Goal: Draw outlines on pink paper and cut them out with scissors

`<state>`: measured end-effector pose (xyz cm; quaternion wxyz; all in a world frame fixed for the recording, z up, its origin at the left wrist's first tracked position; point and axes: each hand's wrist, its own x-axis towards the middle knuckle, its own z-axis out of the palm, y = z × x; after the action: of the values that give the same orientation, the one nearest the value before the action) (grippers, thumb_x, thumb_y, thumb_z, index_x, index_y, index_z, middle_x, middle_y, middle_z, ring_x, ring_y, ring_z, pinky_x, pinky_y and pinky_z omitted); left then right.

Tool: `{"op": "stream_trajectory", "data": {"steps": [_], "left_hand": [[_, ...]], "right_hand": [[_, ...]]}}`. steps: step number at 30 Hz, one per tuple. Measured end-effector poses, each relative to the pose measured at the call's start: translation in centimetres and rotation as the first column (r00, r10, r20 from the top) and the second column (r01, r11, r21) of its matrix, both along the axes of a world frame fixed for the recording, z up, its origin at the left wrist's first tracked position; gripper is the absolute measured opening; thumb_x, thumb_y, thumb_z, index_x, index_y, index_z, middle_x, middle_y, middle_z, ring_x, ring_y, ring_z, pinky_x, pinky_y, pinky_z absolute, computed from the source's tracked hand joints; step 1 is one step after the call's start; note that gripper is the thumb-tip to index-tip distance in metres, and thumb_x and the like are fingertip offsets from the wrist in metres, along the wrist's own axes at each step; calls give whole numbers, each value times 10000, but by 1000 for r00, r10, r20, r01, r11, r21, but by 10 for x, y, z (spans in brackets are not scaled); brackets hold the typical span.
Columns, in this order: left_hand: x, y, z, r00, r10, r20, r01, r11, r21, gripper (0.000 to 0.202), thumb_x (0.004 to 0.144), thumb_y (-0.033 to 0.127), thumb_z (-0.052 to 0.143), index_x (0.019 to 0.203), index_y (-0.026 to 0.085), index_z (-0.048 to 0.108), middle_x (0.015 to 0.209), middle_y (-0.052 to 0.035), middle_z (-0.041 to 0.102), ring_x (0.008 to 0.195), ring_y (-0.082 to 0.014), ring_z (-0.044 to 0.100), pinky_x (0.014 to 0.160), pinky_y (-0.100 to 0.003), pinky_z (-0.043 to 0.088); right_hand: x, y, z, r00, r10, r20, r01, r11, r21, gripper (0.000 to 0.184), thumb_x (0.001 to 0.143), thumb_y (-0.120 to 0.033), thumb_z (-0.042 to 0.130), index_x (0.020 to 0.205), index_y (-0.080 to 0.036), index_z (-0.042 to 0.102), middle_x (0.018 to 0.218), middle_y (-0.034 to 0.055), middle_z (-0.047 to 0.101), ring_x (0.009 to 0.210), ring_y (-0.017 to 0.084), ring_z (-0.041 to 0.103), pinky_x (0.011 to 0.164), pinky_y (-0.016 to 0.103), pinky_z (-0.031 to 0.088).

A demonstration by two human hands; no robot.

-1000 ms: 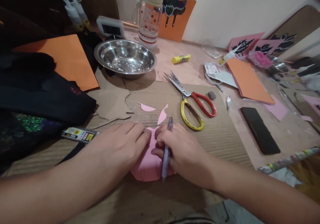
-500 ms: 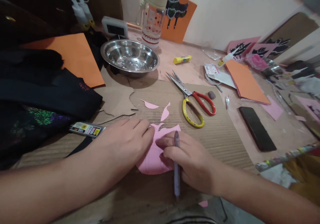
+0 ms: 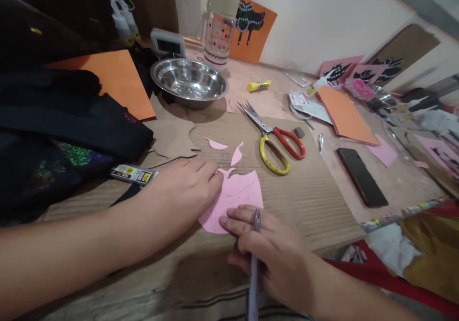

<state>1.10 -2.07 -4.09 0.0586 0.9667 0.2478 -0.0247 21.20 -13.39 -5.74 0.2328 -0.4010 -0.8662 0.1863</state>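
A cut piece of pink paper (image 3: 245, 192) with faint drawn lines and a curly top edge lies on the brown cardboard (image 3: 304, 197). My left hand (image 3: 184, 187) covers its left edge, fingers bent and close together; the fingertips are partly hidden. My right hand (image 3: 274, 244) rests its fingers on the paper's lower right part. A grey-purple pen (image 3: 254, 273) is tucked in that same hand, pointing away from me. Just beyond the paper lie two small pink leaf-shaped cutouts, one on the left (image 3: 217, 144) and one on the right (image 3: 237, 154).
Scissors (image 3: 267, 132) with red and yellow handles lie beyond my right hand. A steel bowl (image 3: 154, 75), a glue stick (image 3: 258, 86) and a bottle (image 3: 218, 34) stand farther back. On the right is a phone (image 3: 361, 175); dark cloth (image 3: 71, 101) is heaped left.
My right hand has drawn back toward me with the pen. The paper's upper right part, folded or bunched before, now lies flatter with its drawn lines showing. The view has shifted slightly.
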Motion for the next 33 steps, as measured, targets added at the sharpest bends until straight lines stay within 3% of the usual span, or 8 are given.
{"op": "stream_trajectory", "data": {"steps": [3,6,11,20,26,28,30,33], "left_hand": [[-1,-2,-2,999,-7,34,5,998,59,182,959,114,453,950,135,634,882,-99,616,777,-239,565,699,-380,442],[-1,-3,-2,999,-17,49,12,994,107,184,964,118,455,916,136,632,867,-90,616,747,-219,553,676,-360,413],[-1,-3,-4,998,-22,61,10,981,192,194,964,119,455,895,141,636,857,-79,620,730,-208,549,666,-353,393],[1,-4,-7,998,-42,57,27,971,237,167,952,152,481,865,156,623,826,-76,601,718,-244,564,629,-380,409],[1,0,-9,997,-16,72,2,981,196,173,944,152,483,885,159,646,833,-72,617,723,-243,572,627,-372,413],[0,2,-6,990,12,141,-29,992,119,195,956,182,484,914,152,673,830,-67,631,740,-238,588,635,-358,422],[0,2,-1,955,83,284,-72,996,-48,225,965,224,487,992,159,701,896,-67,670,821,-234,621,678,-342,448],[2,-3,9,864,245,441,-44,907,-418,219,917,236,534,1009,234,734,960,-15,709,882,-192,641,751,-298,477]], "right_hand": [[1,-11,-3,994,67,-91,-66,998,21,101,897,-157,685,967,-152,613,1166,80,735,1158,191,648,1119,314,454],[1,-20,-5,987,50,-153,-46,999,30,138,905,-144,672,1035,-150,626,1104,68,748,1119,176,665,1079,303,495],[-5,-32,-7,975,62,-213,-46,996,81,83,906,-106,645,988,-114,635,1070,110,743,1091,200,675,1042,336,524],[-12,-45,-19,950,45,-308,-16,995,96,133,900,-15,526,941,-130,577,1028,118,720,1075,206,669,989,375,536],[-20,-44,-23,928,36,-371,15,991,133,131,908,-57,485,914,-159,567,892,93,713,906,195,689,875,373,575],[-24,-39,-19,871,-96,-482,133,990,42,169,873,-39,539,840,-204,528,854,44,698,858,177,692,809,345,584],[-26,-29,-10,731,-300,-613,297,948,-111,258,826,-12,626,779,-224,487,828,-6,684,826,153,696,747,295,583],[-23,-5,9,474,-542,-694,353,839,-414,305,806,-79,726,755,-225,464,789,-41,692,698,109,674,596,208,551]]}}
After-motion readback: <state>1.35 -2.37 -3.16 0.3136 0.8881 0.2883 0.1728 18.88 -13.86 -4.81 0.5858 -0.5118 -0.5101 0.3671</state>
